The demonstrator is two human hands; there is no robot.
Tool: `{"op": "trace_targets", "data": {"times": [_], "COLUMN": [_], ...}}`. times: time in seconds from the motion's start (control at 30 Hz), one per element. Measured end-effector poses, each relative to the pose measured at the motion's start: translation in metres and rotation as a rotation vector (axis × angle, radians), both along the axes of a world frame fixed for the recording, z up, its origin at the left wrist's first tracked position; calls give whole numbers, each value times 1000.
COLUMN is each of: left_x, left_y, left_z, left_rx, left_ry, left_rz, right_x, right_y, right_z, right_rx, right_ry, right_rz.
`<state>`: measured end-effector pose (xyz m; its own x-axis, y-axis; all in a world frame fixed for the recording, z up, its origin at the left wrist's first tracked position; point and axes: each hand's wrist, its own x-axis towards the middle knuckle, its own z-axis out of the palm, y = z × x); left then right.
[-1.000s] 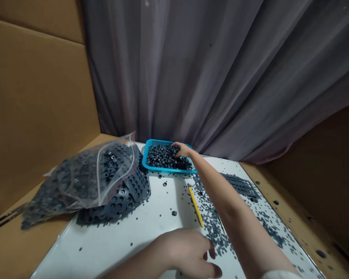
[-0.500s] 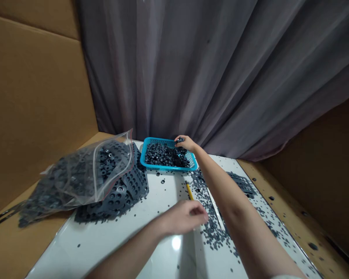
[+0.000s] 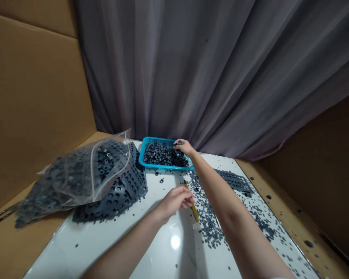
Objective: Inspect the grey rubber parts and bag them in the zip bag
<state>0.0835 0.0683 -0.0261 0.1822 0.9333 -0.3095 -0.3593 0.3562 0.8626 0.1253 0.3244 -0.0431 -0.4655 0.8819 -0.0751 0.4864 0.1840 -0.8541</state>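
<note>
R hand (image 3: 184, 148) out over the far side of the bright blue mesh basket (image 3: 140, 153), grip pinched nearly shut, fingertips (image 3: 178, 143) on a bit of the dark rubber rings (image 3: 161, 154) heaped in there, can't say how many it has hold of from here. L hand (image 3: 176, 201) hanging over the white bench (image 3: 75, 248), grip half curled, fingers loose, can't tell if there's anything in it, yellow pencil (image 3: 194, 212) just beside those fingers. Loose rings (image 3: 209, 226) strewn all over the bench, thickest right of the pencil. Perforated grey sheets (image 3: 116, 199) piled left of the basket, touching its near corner, w/ a clear zip bag (image 3: 75, 174) full of more sheets lying on top & hanging off the bench edge. Another perforated strip (image 3: 234, 180) lies out to the right, grey curtain (image 3: 174, 69) behind it all, cardboard wall (image 3: 31, 97) on the left
</note>
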Motion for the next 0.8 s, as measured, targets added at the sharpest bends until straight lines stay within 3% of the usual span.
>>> {"op": "trace_targets", "data": {"times": [0.13,0.33,0.5,0.63,0.8], "left_x": [-4,-19,-27,-30,-36], "left_y": [5,16,26,30,29], "left_z": [-10,-26,-36,-38,-28], "left_rx": [-10,-32,-140,-223,-222], "left_ry": [-88,-146,-336,-534,-715], "left_rz": [140,335,445,485,609], "right_x": [-2,-2,-5,-13,-20], "right_y": [-3,-18,-34,-71,-146], "right_z": [4,-6,-2,8,11], "right_rx": [13,0,19,58,109], "right_ry": [39,89,189,292,380], "right_rz": [-35,-117,-166,-156,-78]}}
